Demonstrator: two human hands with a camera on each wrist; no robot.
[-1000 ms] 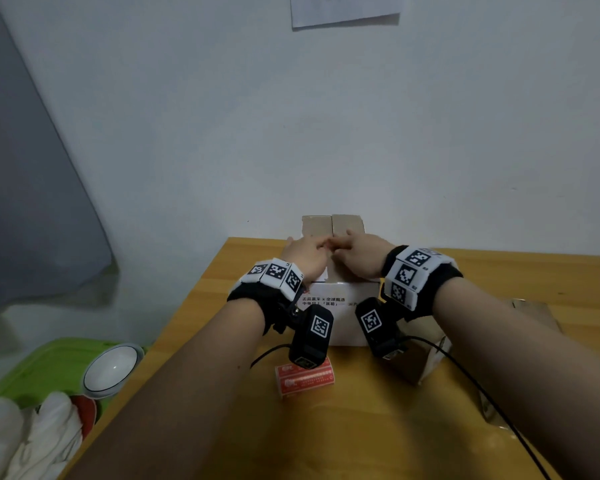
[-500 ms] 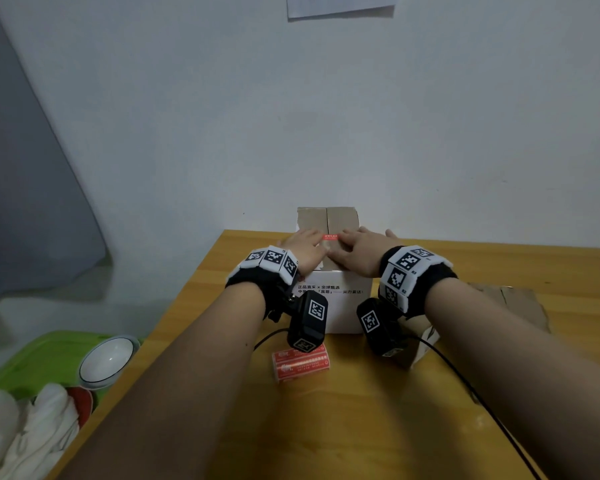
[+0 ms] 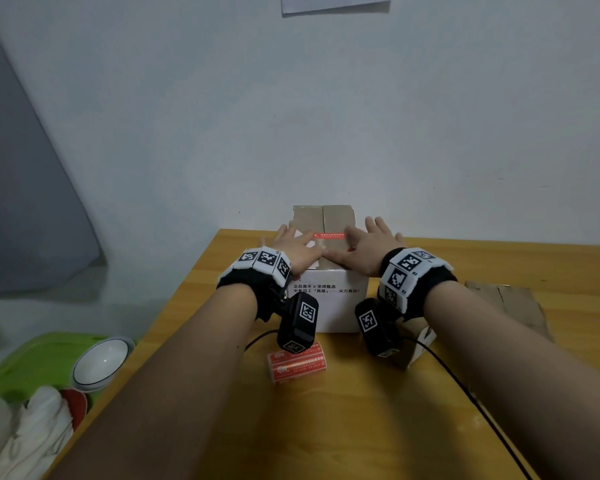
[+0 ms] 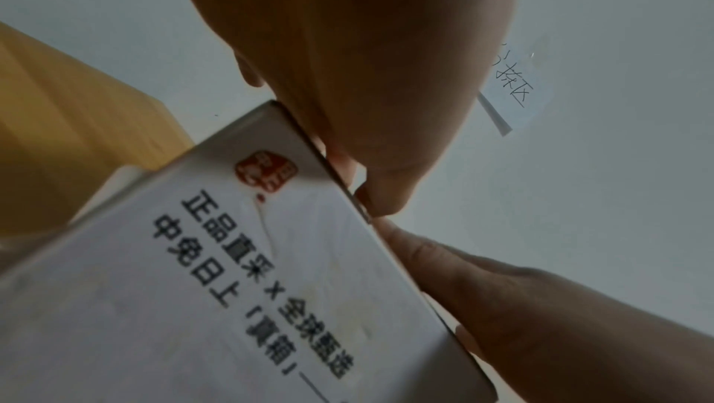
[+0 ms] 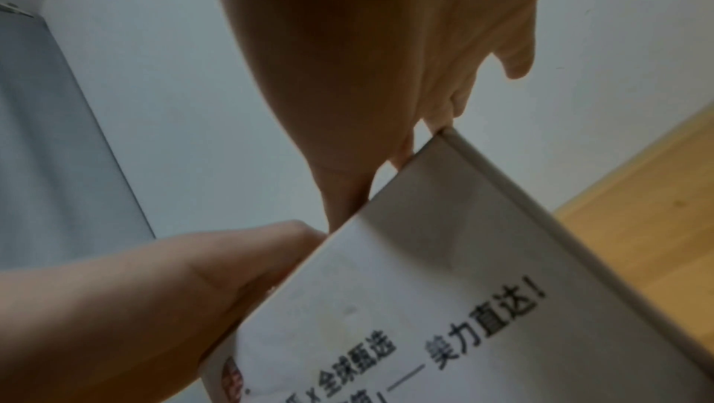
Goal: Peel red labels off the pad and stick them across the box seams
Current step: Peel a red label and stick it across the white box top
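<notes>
Red paper label (image 3: 329,235) lies across the centre seam on top of the white cardboard box (image 3: 329,303) on the wooden worktop (image 3: 361,427), with left hand (image 3: 293,249) and right hand (image 3: 369,245) flat, fingers spread, evidently pressing it down, while the red label pad (image 3: 297,367) sits near.

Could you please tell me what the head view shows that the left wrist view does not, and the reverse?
Only the head view shows the red label lying across the top seam, the label pad on the table, and the bowl. Only the left wrist view shows the red seal printed on the box front. Both show the white box, the left hand and the right hand flat on its top.
</notes>
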